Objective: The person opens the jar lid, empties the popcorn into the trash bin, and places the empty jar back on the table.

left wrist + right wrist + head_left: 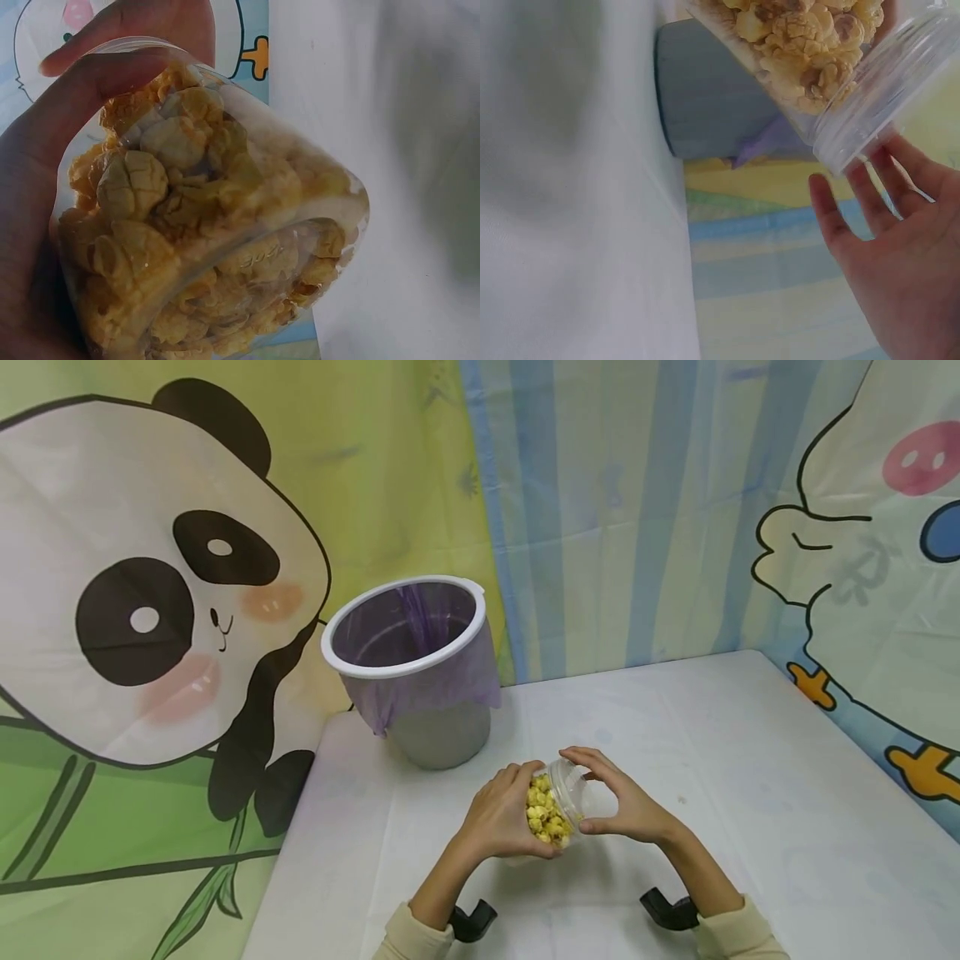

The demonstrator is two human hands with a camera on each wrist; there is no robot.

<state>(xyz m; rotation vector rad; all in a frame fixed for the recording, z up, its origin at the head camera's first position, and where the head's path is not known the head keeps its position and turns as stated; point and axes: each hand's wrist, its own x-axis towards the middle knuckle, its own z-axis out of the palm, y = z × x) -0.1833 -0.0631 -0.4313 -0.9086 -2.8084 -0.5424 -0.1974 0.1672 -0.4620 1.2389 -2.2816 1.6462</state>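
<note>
A clear plastic jar (pixel 547 814) of yellow popcorn (pixel 187 150) is held tilted over the white table, its base toward the left wrist camera. My left hand (pixel 501 817) grips the jar's body, thumb along the near side and fingers over the far side. At the jar's right end is a clear lid (pixel 889 90). My right hand (pixel 626 797) spans this lid, with the thumb at its near edge and fingertips at its far edge. In the right wrist view the little finger stands a little away from the lid.
A grey bin (pixel 442 735) with a white rim and a purple liner (pixel 457 681) stands at the table's back left. The white table (pixel 712 760) stretches to the right of my hands. Cartoon-printed curtains (pixel 600 510) hang behind and at both sides.
</note>
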